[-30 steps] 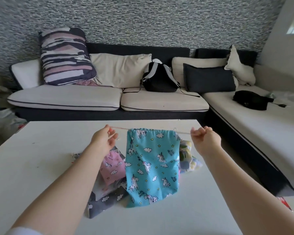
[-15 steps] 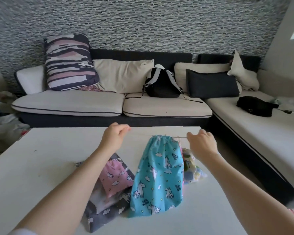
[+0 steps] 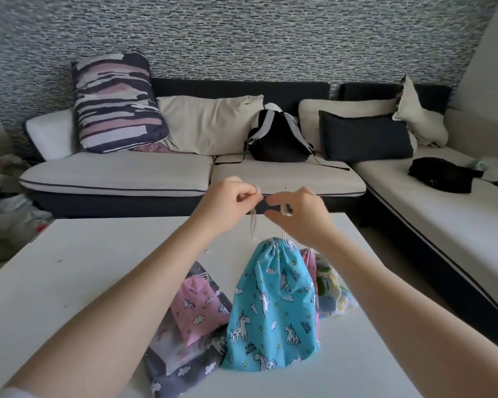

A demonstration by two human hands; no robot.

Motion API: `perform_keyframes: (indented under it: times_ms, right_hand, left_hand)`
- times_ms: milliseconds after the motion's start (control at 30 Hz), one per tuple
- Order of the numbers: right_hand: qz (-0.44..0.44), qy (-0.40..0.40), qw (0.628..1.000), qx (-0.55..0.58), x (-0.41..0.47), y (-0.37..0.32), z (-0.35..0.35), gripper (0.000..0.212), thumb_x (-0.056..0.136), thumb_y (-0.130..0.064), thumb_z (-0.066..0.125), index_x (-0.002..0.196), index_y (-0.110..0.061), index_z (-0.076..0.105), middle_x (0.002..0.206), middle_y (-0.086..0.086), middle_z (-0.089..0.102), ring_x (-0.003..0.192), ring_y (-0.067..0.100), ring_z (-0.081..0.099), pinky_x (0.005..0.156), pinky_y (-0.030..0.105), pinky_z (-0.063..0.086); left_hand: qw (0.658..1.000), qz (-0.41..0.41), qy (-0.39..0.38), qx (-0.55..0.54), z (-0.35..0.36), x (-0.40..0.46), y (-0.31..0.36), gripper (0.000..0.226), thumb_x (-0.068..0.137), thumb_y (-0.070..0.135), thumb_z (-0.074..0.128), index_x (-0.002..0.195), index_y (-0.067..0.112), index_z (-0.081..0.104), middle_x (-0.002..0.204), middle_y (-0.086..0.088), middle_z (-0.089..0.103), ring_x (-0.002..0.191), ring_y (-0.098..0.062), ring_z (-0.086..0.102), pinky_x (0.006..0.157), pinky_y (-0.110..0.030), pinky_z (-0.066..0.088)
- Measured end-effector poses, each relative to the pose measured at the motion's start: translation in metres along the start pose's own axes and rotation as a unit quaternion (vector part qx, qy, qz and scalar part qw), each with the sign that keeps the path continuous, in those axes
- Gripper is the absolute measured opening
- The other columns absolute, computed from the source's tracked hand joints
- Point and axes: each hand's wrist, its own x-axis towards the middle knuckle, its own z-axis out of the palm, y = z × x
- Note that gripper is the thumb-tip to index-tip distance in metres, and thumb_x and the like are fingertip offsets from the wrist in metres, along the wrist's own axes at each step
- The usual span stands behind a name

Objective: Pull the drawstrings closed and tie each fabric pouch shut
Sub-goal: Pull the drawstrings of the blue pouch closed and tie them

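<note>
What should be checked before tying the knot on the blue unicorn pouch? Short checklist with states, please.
1. Mouth of the blue unicorn-print fabric pouch gathered shut: ok, the top is bunched tight.
2. Pale drawstring cords held: ok, the left hand and the right hand both pinch cord above the pouch.
3. Hands close enough to cross the cords: ok, the fingertips nearly meet.
4. Knot started: cannot tell, the fingers hide the cord ends.
5. Pouch supported: ok, its bottom rests on the white table.
6. Other pouches clear of the cords: ok, the pink unicorn-print pouch lies lower left, apart.
</note>
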Motion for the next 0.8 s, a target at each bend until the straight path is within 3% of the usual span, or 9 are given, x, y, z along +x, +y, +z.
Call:
perform_keyframes:
  times_ms: [67, 133, 200, 267, 367, 467, 533, 700, 800]
  right_hand:
    - [-0.047, -0.04, 0.998, -0.015, 0.004, -0.011, 0.002, 0.026, 0.086, -0.033, 0.061, 0.108, -0.019, 0.067, 0.085, -0.003, 0.062, 0.088, 0.019, 0.051, 0.076, 0.028, 0.041]
    - [-0.044, -0.073, 0.994, 0.066, 0.005, -0.015, 0.002, 0.021, 0.088, -0.027, 0.059, 0.097, -0.012, 0.071, 0.086, 0.003, 0.07, 0.083, 0.025, 0.06, 0.073, 0.031, 0.045]
    - [0.003, -0.075, 0.981, 0.179, 0.005, -0.017, -0.003, 0.02, 0.09, -0.021, 0.056, 0.089, -0.011, 0.073, 0.082, 0.004, 0.072, 0.068, 0.013, 0.062, 0.068, 0.028, 0.048]
    - [0.036, -0.065, 0.967, 0.244, 0.004, -0.017, -0.01, 0.021, 0.091, -0.017, 0.053, 0.083, -0.011, 0.071, 0.076, -0.006, 0.07, 0.054, -0.004, 0.054, 0.06, 0.013, 0.042]
    - [0.078, -0.045, 0.946, 0.31, 0.002, -0.019, -0.018, 0.023, 0.092, -0.017, 0.051, 0.076, -0.016, 0.068, 0.076, -0.006, 0.07, 0.064, -0.001, 0.058, 0.068, 0.014, 0.043]
    - [0.134, -0.029, 0.898, 0.418, -0.001, -0.021, -0.023, 0.025, 0.093, -0.016, 0.051, 0.073, -0.012, 0.066, 0.073, 0.001, 0.069, 0.054, -0.002, 0.058, 0.061, 0.017, 0.045]
    - [0.156, -0.024, 0.878, 0.451, -0.001, -0.022, -0.025, 0.027, 0.094, -0.017, 0.049, 0.074, -0.009, 0.065, 0.074, 0.004, 0.068, 0.045, -0.004, 0.053, 0.05, 0.011, 0.04]
    - [0.168, -0.025, 0.869, 0.465, -0.001, -0.019, -0.02, 0.026, 0.094, -0.021, 0.051, 0.077, -0.012, 0.068, 0.076, 0.001, 0.072, 0.057, 0.01, 0.045, 0.057, 0.02, 0.037]
    - [0.162, 0.012, 0.902, 0.399, 0.003, -0.012, -0.024, 0.02, 0.092, -0.021, 0.054, 0.083, -0.013, 0.071, 0.078, -0.003, 0.072, 0.05, 0.003, 0.044, 0.051, 0.012, 0.04]
  left_hand:
    - [0.999, 0.031, 0.002, -0.011, -0.008, 0.006, 0.016, 0.024, 0.089, 0.023, 0.06, 0.08, 0.004, 0.071, 0.084, -0.01, 0.06, 0.073, -0.021, 0.056, 0.069, -0.027, 0.039]
    - [0.998, 0.048, 0.021, -0.034, -0.011, 0.01, 0.029, 0.02, 0.088, 0.021, 0.06, 0.079, 0.008, 0.072, 0.084, 0.002, 0.057, 0.069, -0.012, 0.055, 0.07, -0.022, 0.04]
    - [0.997, 0.043, 0.024, -0.059, -0.013, 0.012, 0.034, 0.02, 0.088, 0.019, 0.06, 0.073, 0.01, 0.07, 0.086, 0.013, 0.051, 0.068, -0.003, 0.053, 0.07, -0.015, 0.04]
    - [0.993, 0.023, 0.033, -0.111, -0.014, 0.013, 0.032, 0.025, 0.088, 0.021, 0.058, 0.069, 0.009, 0.066, 0.088, 0.014, 0.049, 0.069, -0.001, 0.054, 0.069, -0.01, 0.041]
    - [0.974, -0.068, 0.063, -0.207, -0.009, 0.01, 0.022, 0.035, 0.079, 0.037, 0.049, 0.077, 0.003, 0.056, 0.08, -0.004, 0.05, 0.067, -0.021, 0.051, 0.062, -0.025, 0.039]
    - [0.938, -0.218, -0.08, -0.256, 0.01, -0.008, 0.014, 0.047, 0.069, 0.037, 0.046, 0.109, 0.012, 0.05, 0.098, -0.013, 0.056, 0.085, -0.02, 0.051, 0.072, -0.032, 0.041]
    - [0.928, -0.213, -0.151, -0.264, 0.025, -0.021, 0.015, 0.041, 0.072, 0.033, 0.054, 0.11, 0.02, 0.055, 0.104, -0.009, 0.062, 0.091, -0.016, 0.058, 0.079, -0.032, 0.044]
    - [0.949, -0.168, -0.135, -0.23, 0.041, -0.029, 0.021, 0.006, 0.091, 0.017, 0.051, 0.092, 0.017, 0.057, 0.075, 0.001, 0.064, 0.075, -0.013, 0.06, 0.077, -0.031, 0.049]
    - [0.921, -0.219, -0.124, -0.298, 0.04, -0.032, 0.008, 0.013, 0.095, 0.014, 0.042, 0.086, 0.013, 0.052, 0.059, 0.003, 0.051, 0.066, -0.014, 0.057, 0.076, -0.032, 0.051]
